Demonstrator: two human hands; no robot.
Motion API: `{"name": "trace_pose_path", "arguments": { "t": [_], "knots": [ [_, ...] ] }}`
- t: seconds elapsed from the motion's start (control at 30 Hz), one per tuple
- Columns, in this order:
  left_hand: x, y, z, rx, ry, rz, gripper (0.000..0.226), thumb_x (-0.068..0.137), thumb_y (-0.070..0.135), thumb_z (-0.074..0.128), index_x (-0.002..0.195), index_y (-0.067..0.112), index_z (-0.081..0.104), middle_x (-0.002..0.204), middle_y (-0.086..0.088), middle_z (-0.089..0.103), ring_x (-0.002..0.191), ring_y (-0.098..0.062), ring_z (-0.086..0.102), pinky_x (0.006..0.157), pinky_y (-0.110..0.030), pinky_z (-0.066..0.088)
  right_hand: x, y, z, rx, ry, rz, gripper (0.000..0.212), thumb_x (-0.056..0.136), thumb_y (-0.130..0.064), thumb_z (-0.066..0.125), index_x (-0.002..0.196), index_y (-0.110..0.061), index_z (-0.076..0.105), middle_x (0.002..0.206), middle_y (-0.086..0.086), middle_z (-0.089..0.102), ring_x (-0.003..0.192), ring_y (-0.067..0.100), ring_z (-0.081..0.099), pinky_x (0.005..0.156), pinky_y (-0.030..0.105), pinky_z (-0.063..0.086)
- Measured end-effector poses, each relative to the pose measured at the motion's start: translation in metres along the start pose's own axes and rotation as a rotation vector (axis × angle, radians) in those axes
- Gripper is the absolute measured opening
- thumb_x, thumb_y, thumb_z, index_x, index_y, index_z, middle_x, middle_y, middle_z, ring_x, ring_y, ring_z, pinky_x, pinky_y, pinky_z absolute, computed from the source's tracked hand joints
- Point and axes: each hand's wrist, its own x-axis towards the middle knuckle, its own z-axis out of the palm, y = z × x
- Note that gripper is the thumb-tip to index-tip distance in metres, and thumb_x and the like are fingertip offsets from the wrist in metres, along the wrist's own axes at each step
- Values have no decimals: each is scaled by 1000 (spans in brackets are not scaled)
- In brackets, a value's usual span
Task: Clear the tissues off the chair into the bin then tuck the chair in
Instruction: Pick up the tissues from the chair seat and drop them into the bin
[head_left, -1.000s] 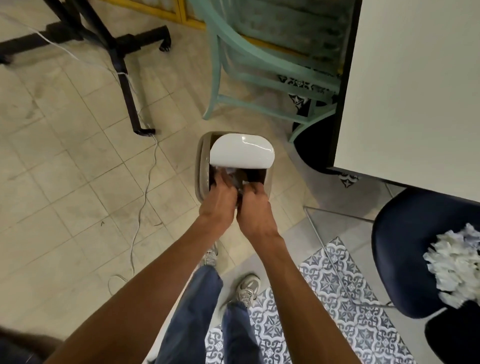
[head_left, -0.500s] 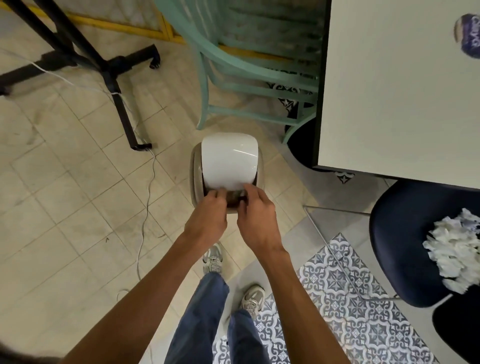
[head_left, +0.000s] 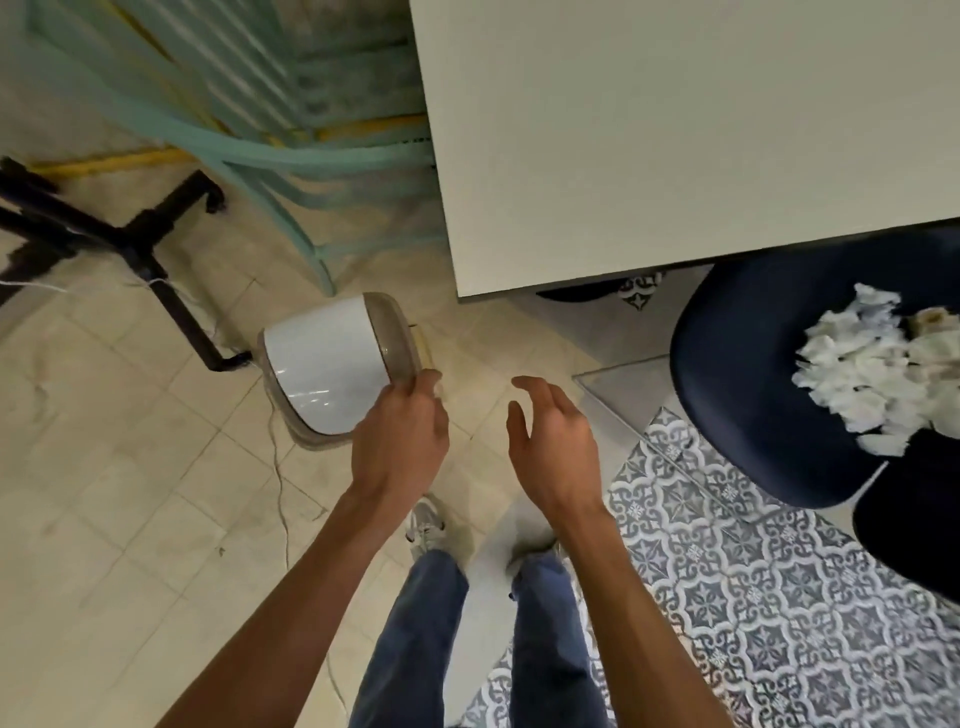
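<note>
Both hands are out in front of me. At my eleven o'clock the bin (head_left: 332, 371) stands on the tiled floor (head_left: 130, 493), its white lid shut; my left hand (head_left: 400, 441) has its fingertips against the bin's near rim, though I cannot tell if it grips. My right hand (head_left: 553, 444) hangs open and empty. At two o'clock the tissues (head_left: 878, 374) lie heaped on the navy chair (head_left: 748, 374), half under the white table (head_left: 675, 130).

Both hands (head_left: 400, 441) (head_left: 553, 441) apparently empty, loose.
</note>
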Motion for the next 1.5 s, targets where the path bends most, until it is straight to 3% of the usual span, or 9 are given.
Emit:
{"name": "trace_pose_path", "arguments": {
  "t": [0.3, 0.53, 0.6, 0.7, 1.0, 1.1, 1.27, 1.37, 1.5],
  "knots": [
    [13, 169, 34, 33, -20, 162, 25, 99, 21, 60, 123, 21, 67, 96, -4, 74, 80, -23, 68, 57, -29, 44, -7, 142, -104, -2, 60, 154, 31, 106, -29, 59, 137, -22, 62, 133, 8, 69, 103, 32, 72, 80, 41, 59],
    [19, 306, 72, -30, -86, 303, 23, 99, 20, 60, 120, 21, 68, 100, -5, 73, 85, -26, 67, 62, -34, 50, -11, 259, -181, -30, 125, 314, 24, 105, -27, 57, 127, -23, 64, 118, 6, 70, 99, 36, 70, 70, 43, 55],
    [25, 335, 83, -17, -110, 353, 21, 98, 21, 62, 119, 23, 67, 101, -3, 73, 85, -25, 68, 61, -32, 48, -11, 285, -196, -7, 163, 363, 24, 106, -28, 56, 129, -24, 63, 119, 5, 69, 98, 34, 70, 71, 43, 57],
    [41, 374, 100, -1, -151, 399, 20, 100, 24, 62, 119, 26, 67, 105, -1, 73, 89, -23, 69, 67, -36, 58, -8, 320, -213, 29, 205, 454, 27, 105, -28, 59, 131, -24, 63, 123, 6, 69, 101, 34, 70, 75, 44, 59],
    [116, 483, 164, -1, -242, 570, 15, 101, 30, 59, 113, 26, 66, 111, 5, 72, 99, -23, 70, 74, -44, 60, 32, 413, -235, 71, 250, 666, 23, 105, -28, 61, 127, -22, 64, 125, 5, 69, 104, 34, 70, 76, 44, 59],
    [143, 514, 184, 4, -264, 608, 21, 101, 34, 61, 120, 25, 64, 120, 5, 67, 102, -23, 68, 75, -45, 60, 54, 440, -240, 76, 263, 703, 25, 104, -30, 62, 129, -23, 62, 128, 5, 67, 103, 33, 71, 78, 48, 61],
    [187, 556, 220, 52, -343, 655, 34, 100, 36, 65, 128, 20, 54, 125, -2, 58, 103, -28, 67, 75, -48, 59, 96, 478, -242, 104, 258, 760, 31, 105, -28, 64, 135, -20, 61, 136, 6, 62, 109, 34, 67, 81, 43, 57],
    [205, 573, 243, 77, -408, 666, 43, 99, 33, 68, 134, 16, 50, 130, -5, 55, 109, -31, 65, 79, -49, 59, 119, 496, -236, 154, 230, 733, 31, 103, -22, 65, 133, -24, 58, 140, 2, 59, 107, 29, 67, 85, 46, 59],
    [219, 584, 267, 97, -474, 679, 40, 98, 25, 71, 132, 13, 54, 129, -7, 57, 113, -31, 63, 86, -49, 58, 136, 511, -223, 168, 141, 669, 30, 99, -9, 64, 122, -24, 56, 136, -1, 58, 100, 26, 66, 80, 43, 60]
  ]
}}
